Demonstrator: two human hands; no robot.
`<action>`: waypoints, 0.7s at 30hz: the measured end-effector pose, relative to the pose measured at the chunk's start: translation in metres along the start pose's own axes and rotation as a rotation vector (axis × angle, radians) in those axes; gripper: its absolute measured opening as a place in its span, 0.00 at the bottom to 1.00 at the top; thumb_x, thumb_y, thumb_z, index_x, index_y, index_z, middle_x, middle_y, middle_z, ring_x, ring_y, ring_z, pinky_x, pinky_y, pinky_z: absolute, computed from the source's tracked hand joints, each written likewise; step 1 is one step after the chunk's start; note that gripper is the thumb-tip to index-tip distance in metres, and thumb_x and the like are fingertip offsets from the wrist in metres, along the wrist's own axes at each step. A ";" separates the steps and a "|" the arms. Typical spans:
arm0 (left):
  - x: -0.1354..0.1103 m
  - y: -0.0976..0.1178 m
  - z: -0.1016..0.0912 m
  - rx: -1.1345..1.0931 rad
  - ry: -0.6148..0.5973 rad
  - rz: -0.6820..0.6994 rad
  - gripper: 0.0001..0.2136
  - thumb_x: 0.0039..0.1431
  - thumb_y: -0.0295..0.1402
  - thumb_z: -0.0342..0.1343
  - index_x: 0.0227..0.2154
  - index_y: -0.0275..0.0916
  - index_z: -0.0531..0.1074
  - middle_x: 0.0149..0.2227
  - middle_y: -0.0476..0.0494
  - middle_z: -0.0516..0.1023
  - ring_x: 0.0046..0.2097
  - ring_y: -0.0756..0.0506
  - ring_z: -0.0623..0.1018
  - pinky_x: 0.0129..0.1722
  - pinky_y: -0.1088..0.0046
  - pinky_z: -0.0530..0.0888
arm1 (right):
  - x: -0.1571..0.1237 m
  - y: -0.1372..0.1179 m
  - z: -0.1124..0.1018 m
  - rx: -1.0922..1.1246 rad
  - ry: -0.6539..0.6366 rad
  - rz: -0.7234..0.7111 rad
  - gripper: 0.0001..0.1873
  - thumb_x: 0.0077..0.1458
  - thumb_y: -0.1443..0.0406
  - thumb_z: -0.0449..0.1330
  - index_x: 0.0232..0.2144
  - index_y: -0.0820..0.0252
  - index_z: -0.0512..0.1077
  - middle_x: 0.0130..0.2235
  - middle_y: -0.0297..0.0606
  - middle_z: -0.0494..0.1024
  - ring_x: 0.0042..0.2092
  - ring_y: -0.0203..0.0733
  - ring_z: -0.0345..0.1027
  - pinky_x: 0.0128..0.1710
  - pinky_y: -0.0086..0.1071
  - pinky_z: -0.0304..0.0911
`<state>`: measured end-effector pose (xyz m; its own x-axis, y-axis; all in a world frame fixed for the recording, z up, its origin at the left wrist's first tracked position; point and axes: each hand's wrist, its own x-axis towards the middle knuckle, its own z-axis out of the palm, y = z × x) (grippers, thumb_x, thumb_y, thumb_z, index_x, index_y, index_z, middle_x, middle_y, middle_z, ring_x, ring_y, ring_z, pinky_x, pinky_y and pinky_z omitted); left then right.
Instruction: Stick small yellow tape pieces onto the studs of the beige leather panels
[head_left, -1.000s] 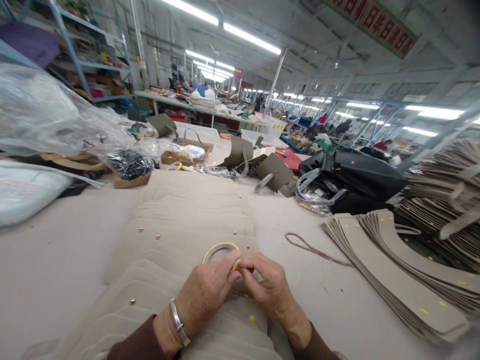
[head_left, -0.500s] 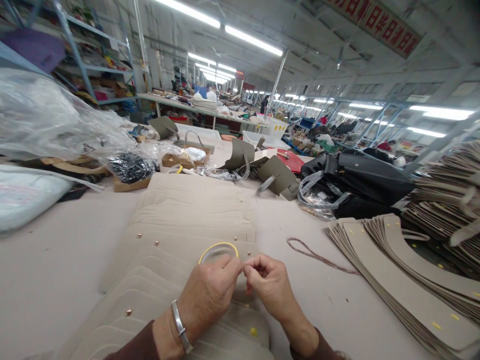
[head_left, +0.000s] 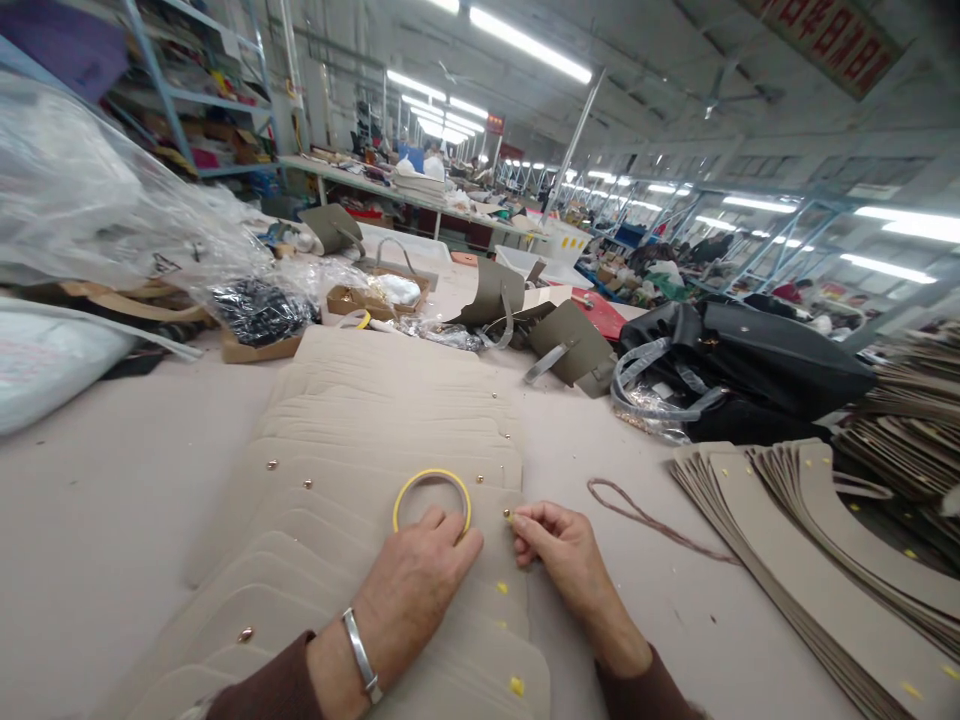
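My left hand (head_left: 417,576), with a metal bangle on its wrist, rests closed on a thin yellow tape ring (head_left: 432,481) that lies flat on a fanned row of beige leather panels (head_left: 390,420). My right hand (head_left: 556,547) sits just right of it, thumb and forefinger pinched at a small yellow bit beside a brass stud (head_left: 505,514) near the panel's edge. Small yellow squares (head_left: 501,588) dot the nearer panels.
Stacks of curved beige pieces (head_left: 810,560) fill the right side. A brown cord loop (head_left: 637,512) lies between. Olive bag parts (head_left: 562,345), a black bag (head_left: 750,365), a small cardboard box (head_left: 375,298) and plastic-wrapped bundles (head_left: 112,220) crowd the back and left.
The tape ring went from tilted up in my left hand down flat onto the panel. My right hand pulled away from the ring to the right and lowered to the panel's edge.
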<state>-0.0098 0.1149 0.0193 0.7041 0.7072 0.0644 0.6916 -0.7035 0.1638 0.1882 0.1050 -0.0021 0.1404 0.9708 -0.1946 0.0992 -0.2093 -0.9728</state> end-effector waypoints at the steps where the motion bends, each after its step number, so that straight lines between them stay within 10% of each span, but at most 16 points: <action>1: -0.001 0.001 -0.002 -0.013 -0.016 -0.007 0.05 0.62 0.23 0.50 0.33 0.39 0.67 0.36 0.43 0.73 0.37 0.42 0.71 0.34 0.66 0.73 | 0.000 0.000 0.002 -0.017 0.000 -0.006 0.23 0.42 0.49 0.68 0.25 0.65 0.75 0.19 0.34 0.74 0.19 0.33 0.66 0.21 0.27 0.64; 21: 0.000 -0.004 0.001 -0.064 0.005 -0.042 0.08 0.60 0.20 0.48 0.32 0.39 0.67 0.34 0.43 0.73 0.36 0.42 0.71 0.33 0.66 0.72 | 0.007 0.006 0.005 -0.207 0.074 0.006 0.17 0.50 0.53 0.62 0.35 0.61 0.69 0.18 0.29 0.72 0.17 0.35 0.64 0.16 0.26 0.62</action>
<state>-0.0118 0.1175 0.0173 0.6736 0.7365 0.0615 0.7088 -0.6673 0.2288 0.1847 0.1107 -0.0100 0.2131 0.9597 -0.1832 0.2973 -0.2423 -0.9235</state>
